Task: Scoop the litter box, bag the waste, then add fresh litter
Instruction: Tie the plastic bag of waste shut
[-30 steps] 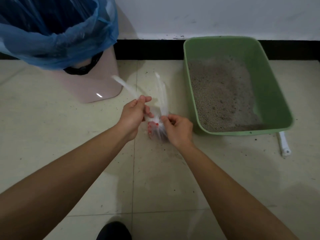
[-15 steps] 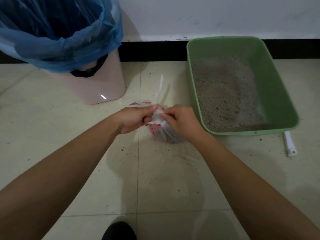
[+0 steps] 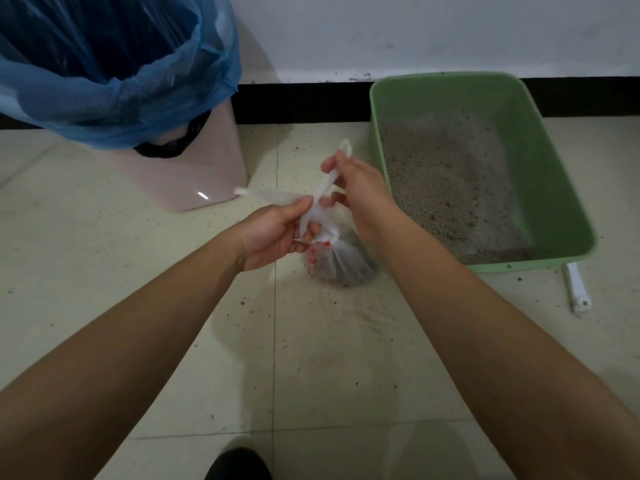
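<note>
A small clear plastic bag (image 3: 341, 263) with red print, holding dark litter waste, rests on the floor tiles in the middle. My left hand (image 3: 273, 233) pinches one white handle strip of the bag, which trails off to the left. My right hand (image 3: 360, 192) grips the other strip and holds it upward above the bag's neck. The two strips cross between my hands. The green litter box (image 3: 554, 188) sits to the right against the wall, with grey litter (image 3: 446, 181) inside.
A pink bin (image 3: 194, 174) lined with a blue bag (image 3: 114, 81) stands at the back left. A white scoop handle (image 3: 576, 289) pokes out beside the litter box's front right corner. Litter grains are scattered on the tiles. A dark shoe tip (image 3: 239, 465) shows at the bottom.
My hands came together over the bag's neck and crossed the handle strips; now my right hand has lifted its strip upward while the left holds the other strip out to the left.
</note>
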A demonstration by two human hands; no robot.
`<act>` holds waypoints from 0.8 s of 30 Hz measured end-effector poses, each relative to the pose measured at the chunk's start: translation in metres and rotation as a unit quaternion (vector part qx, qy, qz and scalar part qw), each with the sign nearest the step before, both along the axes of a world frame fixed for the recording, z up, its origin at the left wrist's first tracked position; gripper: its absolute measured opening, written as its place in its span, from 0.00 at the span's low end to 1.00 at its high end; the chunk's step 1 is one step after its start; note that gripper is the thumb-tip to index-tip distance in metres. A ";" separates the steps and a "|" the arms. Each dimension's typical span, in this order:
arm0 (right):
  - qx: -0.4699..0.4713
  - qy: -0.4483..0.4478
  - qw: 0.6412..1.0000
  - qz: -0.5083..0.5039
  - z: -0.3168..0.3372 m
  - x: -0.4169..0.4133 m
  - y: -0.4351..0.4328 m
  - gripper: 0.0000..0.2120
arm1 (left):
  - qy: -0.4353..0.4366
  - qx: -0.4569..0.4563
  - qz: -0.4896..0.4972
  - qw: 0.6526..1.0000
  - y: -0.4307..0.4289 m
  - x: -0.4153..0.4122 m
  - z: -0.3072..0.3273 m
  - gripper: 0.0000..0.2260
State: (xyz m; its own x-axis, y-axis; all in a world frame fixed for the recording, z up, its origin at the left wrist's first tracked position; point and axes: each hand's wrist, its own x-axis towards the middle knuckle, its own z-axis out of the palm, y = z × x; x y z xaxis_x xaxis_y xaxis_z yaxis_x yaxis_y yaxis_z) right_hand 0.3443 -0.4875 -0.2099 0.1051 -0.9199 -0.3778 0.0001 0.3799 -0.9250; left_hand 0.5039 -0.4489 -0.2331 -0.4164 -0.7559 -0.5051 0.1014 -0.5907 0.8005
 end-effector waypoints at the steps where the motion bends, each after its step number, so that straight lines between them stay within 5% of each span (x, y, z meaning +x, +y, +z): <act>1: 0.016 -0.062 0.996 -0.063 0.000 -0.002 -0.003 0.17 | 0.027 0.008 0.024 0.999 0.000 0.001 -0.001 0.18; 4: 0.061 -0.174 0.965 -0.188 0.000 -0.016 -0.003 0.19 | 0.072 0.016 0.063 0.995 0.003 0.006 -0.002 0.16; 11: 0.048 -0.161 0.959 -0.226 0.008 -0.025 0.028 0.18 | 0.015 0.009 0.086 0.996 0.003 -0.005 0.003 0.13; 20: 0.037 -0.075 0.986 -0.143 -0.004 -0.035 0.059 0.17 | -0.055 -0.020 0.155 0.986 0.013 -0.009 -0.008 0.24; 24: 0.012 0.073 0.997 -0.039 -0.004 -0.043 0.056 0.12 | -0.146 -0.108 0.167 0.969 0.011 -0.003 0.001 0.23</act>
